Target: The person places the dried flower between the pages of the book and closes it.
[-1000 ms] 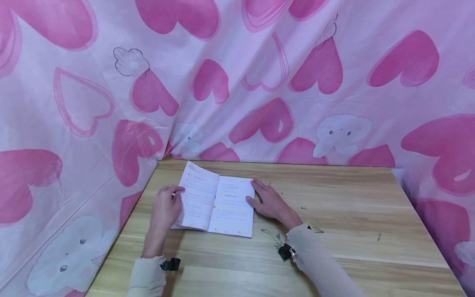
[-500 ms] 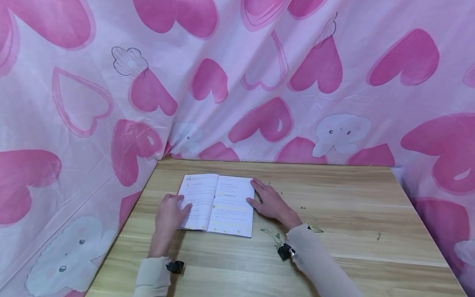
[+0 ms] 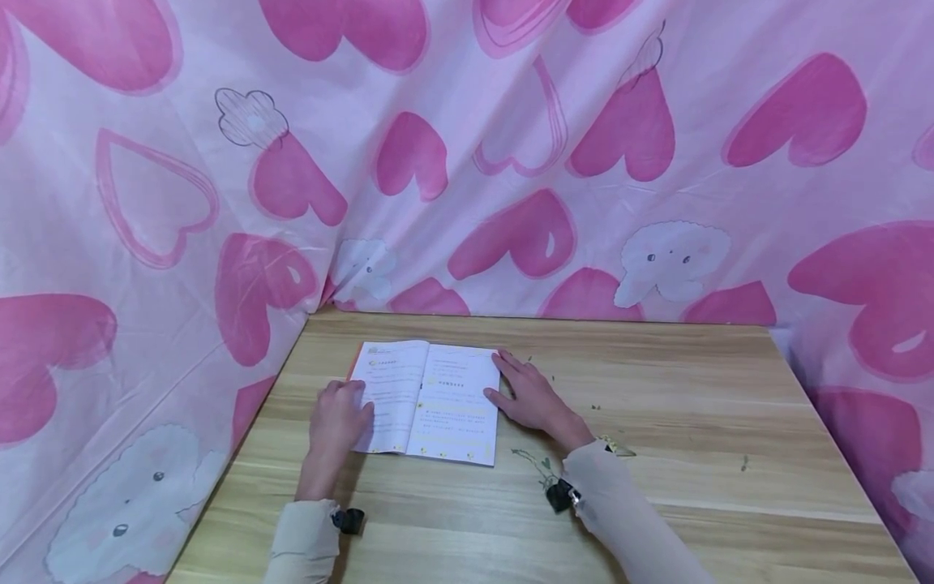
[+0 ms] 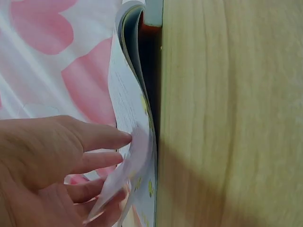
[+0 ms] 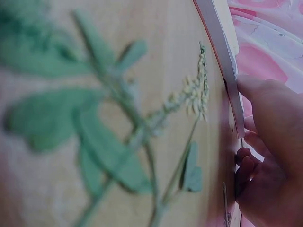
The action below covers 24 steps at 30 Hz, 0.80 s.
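An open book with printed white pages lies on the wooden table. My left hand rests at its left edge. In the left wrist view the thumb touches the bowed left page, with the other fingers loosely bent beside it. The near corner of the page lifts in front of those fingers, blurred. My right hand holds the right edge, thumb over the page and a finger reaching toward the far corner. In the right wrist view its lower fingers curl at the book's edge.
A leafy sprig lies by my right wrist, its green leaves large in the right wrist view. Another yellowish sprig is partly behind the sleeve. Small plant bits dot the table. A pink heart-patterned curtain stands behind.
The raised left page has come down onto the left side of the book. My left hand has moved right and onto the page. My right hand has stayed in place.
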Each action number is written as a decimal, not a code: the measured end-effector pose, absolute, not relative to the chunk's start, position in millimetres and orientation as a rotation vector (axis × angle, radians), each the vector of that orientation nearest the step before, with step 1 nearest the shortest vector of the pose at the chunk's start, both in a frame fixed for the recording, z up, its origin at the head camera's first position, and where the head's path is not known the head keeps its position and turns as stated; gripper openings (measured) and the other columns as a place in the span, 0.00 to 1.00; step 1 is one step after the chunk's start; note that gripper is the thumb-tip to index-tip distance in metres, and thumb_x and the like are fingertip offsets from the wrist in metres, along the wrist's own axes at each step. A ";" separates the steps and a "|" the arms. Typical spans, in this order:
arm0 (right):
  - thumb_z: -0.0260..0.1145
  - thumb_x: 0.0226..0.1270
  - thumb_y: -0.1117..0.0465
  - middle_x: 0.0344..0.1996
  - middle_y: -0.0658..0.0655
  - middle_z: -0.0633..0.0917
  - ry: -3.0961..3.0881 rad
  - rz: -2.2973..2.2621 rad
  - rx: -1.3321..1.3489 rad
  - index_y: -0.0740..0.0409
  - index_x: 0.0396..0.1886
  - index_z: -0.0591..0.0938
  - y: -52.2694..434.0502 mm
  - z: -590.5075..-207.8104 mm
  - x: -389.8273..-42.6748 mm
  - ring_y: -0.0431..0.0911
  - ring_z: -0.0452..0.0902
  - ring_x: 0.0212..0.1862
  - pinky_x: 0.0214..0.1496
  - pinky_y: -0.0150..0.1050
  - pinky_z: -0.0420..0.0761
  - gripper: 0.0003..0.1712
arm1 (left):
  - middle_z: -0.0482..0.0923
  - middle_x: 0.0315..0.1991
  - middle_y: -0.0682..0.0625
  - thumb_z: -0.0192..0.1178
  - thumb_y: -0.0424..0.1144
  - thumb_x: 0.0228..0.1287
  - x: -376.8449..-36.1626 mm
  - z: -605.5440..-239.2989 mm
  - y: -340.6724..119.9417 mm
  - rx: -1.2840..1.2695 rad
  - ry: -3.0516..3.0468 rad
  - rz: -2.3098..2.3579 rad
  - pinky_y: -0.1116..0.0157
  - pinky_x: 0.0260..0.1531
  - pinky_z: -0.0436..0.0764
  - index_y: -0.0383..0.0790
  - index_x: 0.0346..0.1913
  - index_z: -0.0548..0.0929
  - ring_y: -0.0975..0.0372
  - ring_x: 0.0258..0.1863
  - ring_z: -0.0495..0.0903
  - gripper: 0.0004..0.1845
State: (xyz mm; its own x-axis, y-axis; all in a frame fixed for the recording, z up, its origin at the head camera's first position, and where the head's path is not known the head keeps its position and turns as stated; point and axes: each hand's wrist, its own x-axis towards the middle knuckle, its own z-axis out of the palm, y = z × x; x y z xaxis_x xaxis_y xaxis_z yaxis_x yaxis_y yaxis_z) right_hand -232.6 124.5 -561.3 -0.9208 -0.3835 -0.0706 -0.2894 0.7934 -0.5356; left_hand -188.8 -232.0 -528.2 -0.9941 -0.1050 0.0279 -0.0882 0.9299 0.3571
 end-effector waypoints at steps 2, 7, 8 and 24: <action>0.60 0.83 0.36 0.90 0.53 0.53 2.808 -0.795 -0.533 0.49 0.90 0.55 125.3 -561.5 -232.9 0.52 0.49 0.90 0.89 0.60 0.56 0.48 | 0.79 0.68 0.29 0.70 0.36 0.66 -189.7 -529.6 -229.1 0.104 -3.001 -0.528 0.33 0.63 0.75 0.37 0.66 0.85 0.32 0.67 0.74 0.26; 0.60 0.83 0.36 0.90 0.53 0.54 2.814 -0.805 -0.533 0.49 0.90 0.55 125.6 -561.8 -233.4 0.51 0.49 0.90 0.89 0.59 0.54 0.47 | 0.81 0.66 0.34 0.71 0.26 0.65 -194.6 -532.8 -214.6 -0.132 -2.903 -0.506 0.36 0.62 0.76 0.48 0.69 0.84 0.37 0.66 0.77 0.30; 0.60 0.83 0.36 0.90 0.53 0.54 2.814 -0.811 -0.532 0.49 0.90 0.56 125.4 -561.8 -233.3 0.51 0.49 0.90 0.89 0.59 0.54 0.47 | 0.82 0.65 0.36 0.70 0.25 0.65 -195.8 -533.6 -211.5 -0.196 -2.885 -0.507 0.38 0.62 0.78 0.49 0.69 0.85 0.39 0.65 0.79 0.31; 0.60 0.83 0.37 0.90 0.53 0.54 2.816 -0.825 -0.521 0.49 0.90 0.56 123.9 -563.6 -232.2 0.52 0.50 0.90 0.89 0.61 0.54 0.47 | 0.63 0.83 0.37 0.66 0.60 0.74 -184.0 -542.0 -168.5 -0.423 -3.081 -0.552 0.32 0.71 0.73 0.58 0.78 0.77 0.37 0.78 0.66 0.33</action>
